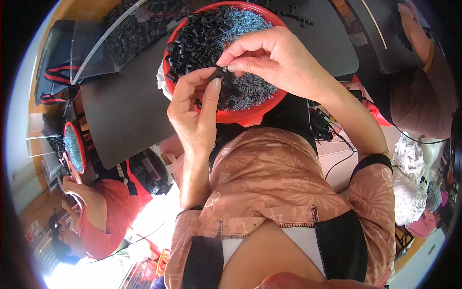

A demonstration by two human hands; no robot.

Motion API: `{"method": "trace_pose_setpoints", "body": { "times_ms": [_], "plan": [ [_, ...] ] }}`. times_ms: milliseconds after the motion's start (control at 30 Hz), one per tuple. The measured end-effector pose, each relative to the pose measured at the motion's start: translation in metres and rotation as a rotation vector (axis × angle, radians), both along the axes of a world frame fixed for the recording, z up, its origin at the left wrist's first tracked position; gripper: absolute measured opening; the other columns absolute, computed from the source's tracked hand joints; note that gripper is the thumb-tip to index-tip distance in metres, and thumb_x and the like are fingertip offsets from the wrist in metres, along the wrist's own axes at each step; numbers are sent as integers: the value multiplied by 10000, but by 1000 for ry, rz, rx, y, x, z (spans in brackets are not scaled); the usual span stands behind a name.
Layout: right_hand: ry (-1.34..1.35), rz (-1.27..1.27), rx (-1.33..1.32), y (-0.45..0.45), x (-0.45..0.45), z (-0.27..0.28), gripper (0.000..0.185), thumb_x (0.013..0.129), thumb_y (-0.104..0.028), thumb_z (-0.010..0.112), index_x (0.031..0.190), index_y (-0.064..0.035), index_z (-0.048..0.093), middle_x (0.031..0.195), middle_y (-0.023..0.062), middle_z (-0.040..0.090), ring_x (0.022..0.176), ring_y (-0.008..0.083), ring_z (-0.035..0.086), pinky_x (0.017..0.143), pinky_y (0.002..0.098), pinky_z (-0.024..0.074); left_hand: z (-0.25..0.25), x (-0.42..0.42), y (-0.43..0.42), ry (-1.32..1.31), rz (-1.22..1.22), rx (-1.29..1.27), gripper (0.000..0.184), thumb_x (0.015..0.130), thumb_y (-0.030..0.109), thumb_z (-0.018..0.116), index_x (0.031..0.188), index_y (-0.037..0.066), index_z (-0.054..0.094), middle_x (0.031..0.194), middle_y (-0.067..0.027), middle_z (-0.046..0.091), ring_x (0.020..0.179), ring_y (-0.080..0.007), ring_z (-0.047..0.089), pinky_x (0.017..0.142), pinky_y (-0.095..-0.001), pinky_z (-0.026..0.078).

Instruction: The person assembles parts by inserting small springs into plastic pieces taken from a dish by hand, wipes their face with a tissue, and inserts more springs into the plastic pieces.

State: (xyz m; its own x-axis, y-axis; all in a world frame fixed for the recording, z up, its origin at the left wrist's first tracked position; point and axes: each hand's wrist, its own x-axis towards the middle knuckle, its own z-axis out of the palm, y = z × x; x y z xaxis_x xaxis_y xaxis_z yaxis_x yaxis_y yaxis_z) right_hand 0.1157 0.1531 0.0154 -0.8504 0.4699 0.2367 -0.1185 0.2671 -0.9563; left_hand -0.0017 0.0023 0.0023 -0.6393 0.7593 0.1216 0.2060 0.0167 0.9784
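Note:
A red basin (pixel 251 115) sits in front of my body, holding small black plastic parts (pixel 197 41) on one side and many small metal springs (pixel 255 89) on the other. Over its middle, my left hand (pixel 192 108) pinches one small black plastic part (pixel 220 73) between thumb and forefinger. My right hand (pixel 269 57) meets it from the other side, its thumb and forefinger closed on a tiny shiny piece that looks like a spring (pixel 225 69). The fingertips partly hide both pieces, so I cannot tell how far they are joined.
A dark tabletop (pixel 127 103) stretches around the basin, with a pile of black parts (pixel 139 36) behind a clear sheet. At left, a person in a red top (pixel 108 212) works beside another red-rimmed basin (pixel 83 147). Another person's hand (pixel 409 21) shows at upper right. Cables (pixel 344 144) hang at right.

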Motion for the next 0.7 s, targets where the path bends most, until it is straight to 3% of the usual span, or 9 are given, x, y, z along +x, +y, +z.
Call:
{"method": "trace_pose_setpoints", "body": {
  "times_ms": [333, 600, 700],
  "plan": [
    [-41, -30, 9, -5, 1, 5, 159, 853, -6, 675, 1008, 29, 672, 829, 122, 723, 786, 128, 702, 697, 251, 542, -1, 1, -2, -270, -87, 38, 147, 941, 55, 625, 1074, -7, 616, 942, -81, 694, 779, -70, 582, 715, -211, 466],
    [-12, -26, -15, -10, 4, 8, 188, 841, 17, 668, 1029, 20, 660, 854, 142, 728, 783, 158, 716, 681, 261, 543, -5, -2, -4, -397, -75, 106, 142, 945, 71, 624, 1071, 8, 620, 851, -58, 674, 733, -78, 586, 687, -206, 447],
    [58, -95, 153, -14, 4, 5, 220, 829, 32, 662, 1046, 1, 655, 873, 142, 727, 790, 198, 724, 675, 271, 546, -4, 0, -4, -450, -75, 112, 134, 948, 69, 617, 1068, 10, 620, 832, -45, 659, 740, -87, 600, 695, -213, 456]
  ]
}}
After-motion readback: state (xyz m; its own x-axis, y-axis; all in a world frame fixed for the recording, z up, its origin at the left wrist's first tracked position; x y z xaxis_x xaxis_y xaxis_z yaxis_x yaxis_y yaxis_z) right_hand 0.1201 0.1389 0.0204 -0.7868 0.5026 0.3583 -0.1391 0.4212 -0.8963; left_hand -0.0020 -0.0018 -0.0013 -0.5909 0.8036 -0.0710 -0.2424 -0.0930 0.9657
